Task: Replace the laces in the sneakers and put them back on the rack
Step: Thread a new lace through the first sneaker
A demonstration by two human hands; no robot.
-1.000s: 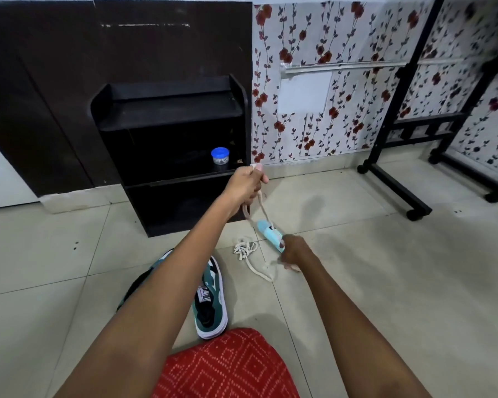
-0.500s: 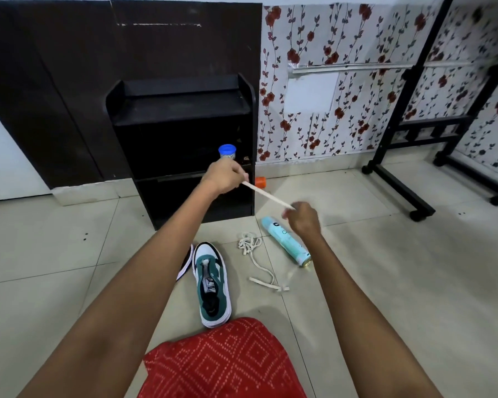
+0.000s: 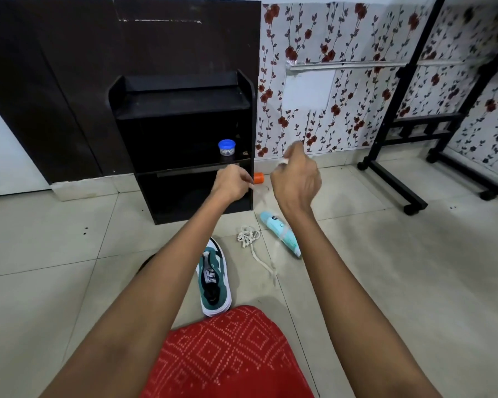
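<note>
Left: the left hand [image 3: 233, 183] is clenched and pinches one end of a white flat shoelace [image 3: 283, 161] between thumb and fingers, in front of the lower right edge of the rack.
Right: the right hand [image 3: 296, 179] is raised just beside the left one, with its fingers curled round the same shoelace. A white bit of it shows above the fist, which is blurred.
Lace: it is in the air between the two hands, and the span between them is only a faint blur.
Sneaker: a green-and-white sneaker [image 3: 213, 280] lies on the pale tiled floor [image 3: 385, 268], beside the left forearm, toe toward the rack.
Rack: a black wooden shoe rack [image 3: 184, 110] stands against the wall, with a small clear jar with a blue lid [image 3: 226, 147] on its middle shelf.
Floor items: a bundled white lace [image 3: 249, 238] lies near a light-blue tube [image 3: 281, 234]. An orange cap [image 3: 258, 178] sits by the rack's right side.
Foreground: a red patterned cloth [image 3: 227, 354].
Right side: a black metal stand on wheels [image 3: 385, 173] before floral wallpaper [image 3: 357, 38].
</note>
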